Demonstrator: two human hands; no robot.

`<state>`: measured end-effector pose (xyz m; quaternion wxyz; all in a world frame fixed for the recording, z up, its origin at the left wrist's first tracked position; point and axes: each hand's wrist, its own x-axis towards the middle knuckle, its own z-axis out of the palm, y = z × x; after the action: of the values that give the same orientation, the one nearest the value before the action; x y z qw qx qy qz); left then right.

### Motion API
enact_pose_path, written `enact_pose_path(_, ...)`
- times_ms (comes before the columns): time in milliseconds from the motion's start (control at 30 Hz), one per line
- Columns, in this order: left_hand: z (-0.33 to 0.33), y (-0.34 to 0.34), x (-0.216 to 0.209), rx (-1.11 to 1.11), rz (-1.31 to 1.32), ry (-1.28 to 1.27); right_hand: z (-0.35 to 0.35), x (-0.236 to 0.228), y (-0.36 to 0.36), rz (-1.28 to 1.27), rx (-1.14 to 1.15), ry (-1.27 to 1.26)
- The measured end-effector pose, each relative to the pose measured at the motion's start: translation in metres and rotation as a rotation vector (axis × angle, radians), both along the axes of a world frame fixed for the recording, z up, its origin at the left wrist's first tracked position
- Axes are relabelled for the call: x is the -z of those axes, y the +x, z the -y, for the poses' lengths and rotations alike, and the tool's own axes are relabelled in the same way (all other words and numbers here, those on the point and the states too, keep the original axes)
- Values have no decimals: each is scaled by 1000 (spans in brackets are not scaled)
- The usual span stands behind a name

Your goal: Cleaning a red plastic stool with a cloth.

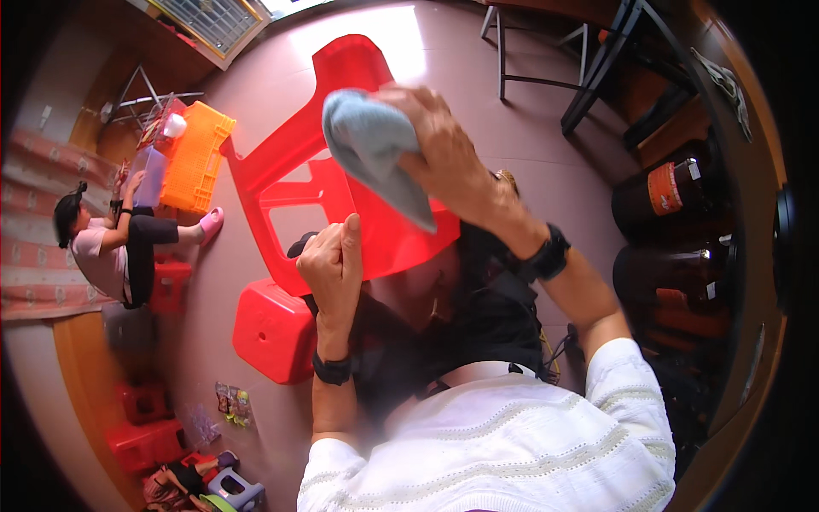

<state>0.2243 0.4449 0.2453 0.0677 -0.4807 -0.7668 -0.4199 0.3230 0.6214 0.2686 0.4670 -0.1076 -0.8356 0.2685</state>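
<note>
A red plastic stool [354, 72] is held tilted in front of me, its legs and the openings between them facing up and to the left. My left hand [331, 264] grips its near edge, fingers curled round and thumb pointing up. In my right hand [444, 149] is a bunched grey-blue cloth [367, 128], which lies over the stool's upper side with one corner hanging down. The cloth hides part of the stool and some of my right fingers.
Another red stool [271, 333] stands beside my left forearm. At the left a seated person [102, 247] handles things near an orange crate [196, 158]. Small stools and another person are at the lower left. Large dark jars [665, 192] line the right; metal-legged furniture [546, 81] stands behind.
</note>
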Motion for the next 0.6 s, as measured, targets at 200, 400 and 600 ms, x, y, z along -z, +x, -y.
enact_pose_path(200,21,-9,5,23,289,183,-37,-42,-61,-124,105,79)
enact_pose_path(400,30,-22,14,23,460,314,-18,-62,-76,0,75,170)
enact_pose_path(600,36,-36,25,-32,741,429,39,-38,-57,72,-33,269)
